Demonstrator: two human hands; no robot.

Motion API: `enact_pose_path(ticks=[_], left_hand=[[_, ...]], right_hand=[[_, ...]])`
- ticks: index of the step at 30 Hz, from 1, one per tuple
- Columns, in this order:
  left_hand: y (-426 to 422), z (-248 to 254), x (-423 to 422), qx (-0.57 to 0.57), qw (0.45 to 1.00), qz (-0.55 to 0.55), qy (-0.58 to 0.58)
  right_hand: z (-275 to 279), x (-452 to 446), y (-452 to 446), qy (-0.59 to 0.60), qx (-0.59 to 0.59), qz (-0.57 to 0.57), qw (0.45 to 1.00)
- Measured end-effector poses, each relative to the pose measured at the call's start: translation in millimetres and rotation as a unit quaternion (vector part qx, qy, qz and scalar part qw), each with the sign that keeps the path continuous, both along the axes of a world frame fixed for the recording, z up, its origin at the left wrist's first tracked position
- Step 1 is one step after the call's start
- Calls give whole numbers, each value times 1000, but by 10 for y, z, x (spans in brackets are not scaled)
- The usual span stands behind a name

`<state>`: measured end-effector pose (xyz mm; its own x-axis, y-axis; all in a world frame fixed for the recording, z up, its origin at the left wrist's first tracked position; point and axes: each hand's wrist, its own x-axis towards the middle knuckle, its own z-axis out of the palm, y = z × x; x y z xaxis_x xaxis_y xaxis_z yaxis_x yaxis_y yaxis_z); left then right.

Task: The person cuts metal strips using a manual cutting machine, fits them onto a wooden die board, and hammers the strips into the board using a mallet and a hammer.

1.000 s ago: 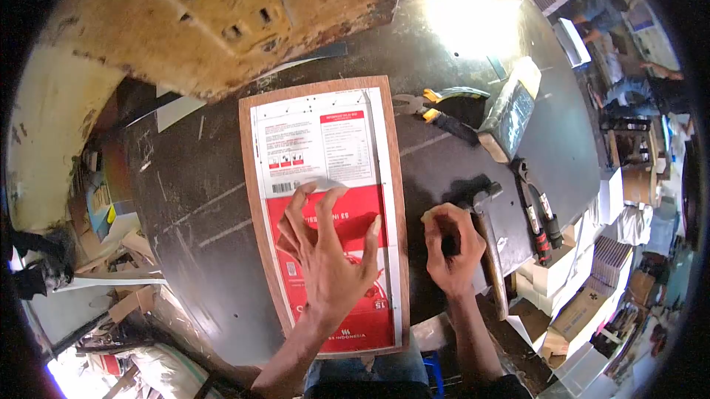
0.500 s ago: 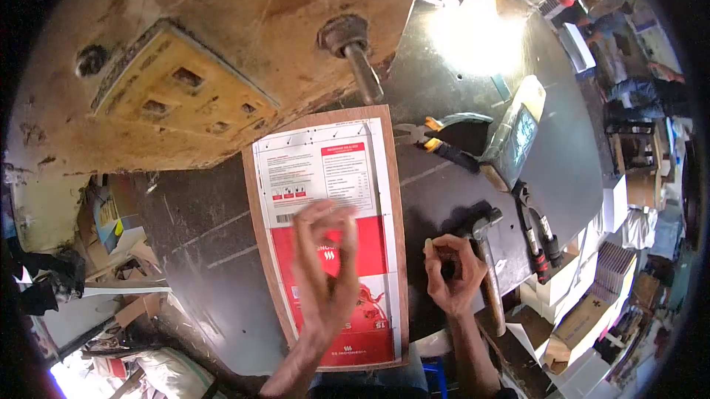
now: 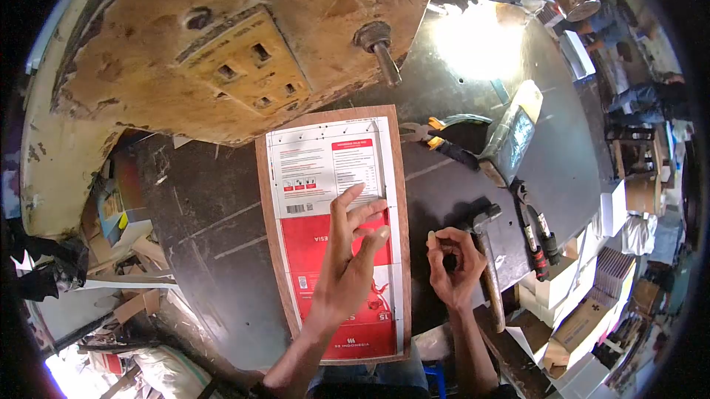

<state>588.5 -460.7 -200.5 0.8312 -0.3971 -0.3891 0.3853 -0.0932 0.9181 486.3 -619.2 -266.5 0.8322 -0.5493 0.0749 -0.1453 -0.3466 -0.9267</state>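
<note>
My left hand [image 3: 347,266] hovers over a red and white printed sheet [image 3: 310,166], its fingers spread and nothing visible between them. The sheet lies on a brown wooden board [image 3: 275,251], with small dark nail-like points along its top edge. Just right of the board, my right hand [image 3: 456,266] is curled, with thumb and fingers drawn together. Whatever it may hold is hidden. Beside that hand lies a hammer [image 3: 489,273], its head away from me.
Pliers [image 3: 436,140], a long block-shaped object [image 3: 514,136] and a red-and-black-handled tool [image 3: 534,240] lie on the dark table [image 3: 214,221]. A worn machine housing [image 3: 310,29] overhangs the upper left. A bright lamp shines at the back; cardboard boxes [image 3: 584,325] stand at right.
My left hand has moved slightly right and up over the sheet, and its fingers have spread. My right hand stays nearly in place, curled. The camera view has shifted a little.
</note>
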Motion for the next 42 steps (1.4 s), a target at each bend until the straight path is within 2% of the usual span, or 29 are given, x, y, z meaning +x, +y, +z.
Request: enact_pose_path(ticks=[8, 11, 13, 14, 15, 16, 17, 18, 20, 25, 27, 29, 31, 32, 34, 35, 36, 38, 39, 41, 42], left_hand=[[-18, -22, 153, -17, 1000, 8, 10], [7, -119, 262, -20, 1000, -1, 1], [41, -191, 410, -65, 997, -13, -42], [4, -185, 408, -79, 993, 68, -49], [8, -222, 507, -81, 993, 64, -49], [41, -312, 649, 99, 957, 66, -263], [74, -403, 767, 272, 845, 64, -456], [91, -493, 862, 271, 846, 63, -455], [133, -612, 992, 390, 733, 24, -557], [240, -610, 859, 365, 774, 8, -518], [371, -552, 635, 391, 765, -5, -512], [477, -475, 393, 415, 768, -15, -487], [525, -439, 164, 448, 757, -42, -473], [555, -475, 91, 423, 785, -47, -450], [583, -514, 32, 428, 773, -31, -467], [619, -514, -15, 428, 759, -21, -491], [672, -505, -100, 436, 759, -16, -483], [751, -453, -325, 482, 767, 52, -421], [781, -433, -454, 502, 768, 86, -388], [932, -353, -844, 546, 765, 117, -321], [1014, -300, -1070, 573, 758, 119, -287]], right_hand=[[17, 0, 0, 4, -12, 10, 1000], [13, -1, -3, 9, -21, 8, 1000], [-4, -13, -16, 4, -31, 6, 999], [-5, -13, -25, -5, -39, 13, 999], [-12, -6, -31, -15, -47, 19, 999], [-19, 6, -30, -15, -48, 16, 999], [-28, 15, -26, -22, -53, 11, 998], [-42, 1, -17, -30, -58, 6, 998], [-111, -48, -13, -21, -37, 5, 999], [117, 85, -94, -16, -55, 36, 998], [452, 267, -197, -35, -124, 168, 977], [825, 652, -458, -13, -360, 220, 907], [844, 1033, -752, 44, -495, 205, 843], [714, 1177, -966, 62, -515, 235, 822], [667, 1510, -1237, 150, -465, 330, 808], [756, 1633, -1274, 221, -389, 395, 802], [693, 1649, -1298, 219, -386, 406, 799], [599, 1711, -1353, 127, -402, 408, 810], [577, 1740, -1345, 123, -401, 415, 807], [540, 1730, -1322, 2, -358, 388, 849], [508, 1710, -1311, -25, -367, 340, 866]])
